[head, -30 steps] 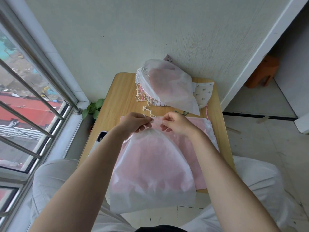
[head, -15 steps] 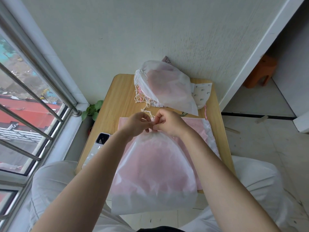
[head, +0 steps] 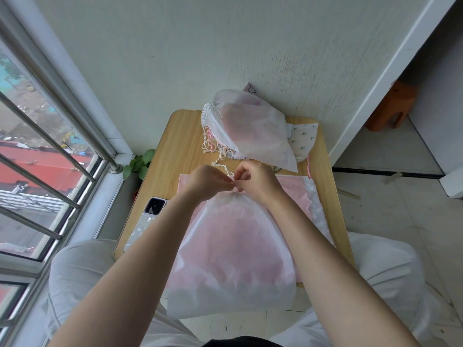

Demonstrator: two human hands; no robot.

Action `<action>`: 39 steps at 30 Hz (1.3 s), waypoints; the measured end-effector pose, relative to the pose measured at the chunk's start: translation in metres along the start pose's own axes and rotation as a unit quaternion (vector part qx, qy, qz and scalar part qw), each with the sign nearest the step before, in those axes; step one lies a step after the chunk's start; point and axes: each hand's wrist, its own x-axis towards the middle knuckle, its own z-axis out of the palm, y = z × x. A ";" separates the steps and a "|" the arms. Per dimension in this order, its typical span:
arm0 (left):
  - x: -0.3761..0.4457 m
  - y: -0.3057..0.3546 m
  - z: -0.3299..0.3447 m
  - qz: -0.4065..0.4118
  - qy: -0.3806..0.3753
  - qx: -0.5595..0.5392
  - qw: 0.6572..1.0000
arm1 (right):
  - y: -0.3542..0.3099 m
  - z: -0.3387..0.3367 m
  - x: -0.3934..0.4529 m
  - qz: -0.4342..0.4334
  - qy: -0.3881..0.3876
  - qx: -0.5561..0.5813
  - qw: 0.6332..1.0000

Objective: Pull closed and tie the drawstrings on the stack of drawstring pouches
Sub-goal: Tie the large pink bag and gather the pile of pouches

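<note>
The white drawstring (head: 229, 172) is pinched by the left hand (head: 208, 182) and right hand (head: 255, 180) over the gathered pouch (head: 233, 249) on the bench (head: 180, 141); slack could be lost, and the mouth reopened.

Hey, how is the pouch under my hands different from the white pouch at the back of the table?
The near pouch lies in front of the person with its bottom hanging over the table edge; the back pouch rests by the wall on a pile of other pouches. The left hand and right hand pinch the near pouch's drawstring at its gathered mouth; nothing touches the back pouch, whose strings hang loose. Both are translucent white with pink showing through.
</note>
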 end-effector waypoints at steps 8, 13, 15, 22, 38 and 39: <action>-0.003 0.007 0.007 0.048 0.017 0.142 0.989 | 0.001 -0.001 0.001 -0.034 -0.025 -0.060 0.997; -0.006 0.010 0.010 0.070 0.057 0.160 0.983 | -0.003 0.000 0.007 -0.062 -0.088 -0.247 0.963; -0.010 0.010 0.009 0.080 0.079 0.197 0.974 | -0.002 -0.003 0.009 -0.033 -0.098 -0.193 0.976; -0.010 -0.009 0.016 0.140 0.139 0.191 0.962 | 0.001 -0.012 0.011 0.198 -0.200 0.198 0.939; -0.021 0.002 0.018 0.102 0.165 0.056 0.979 | 0.011 -0.004 0.009 0.273 -0.157 0.376 0.871; -0.018 0.002 0.016 0.098 0.155 0.050 0.982 | 0.012 -0.004 0.009 0.269 -0.152 0.381 0.872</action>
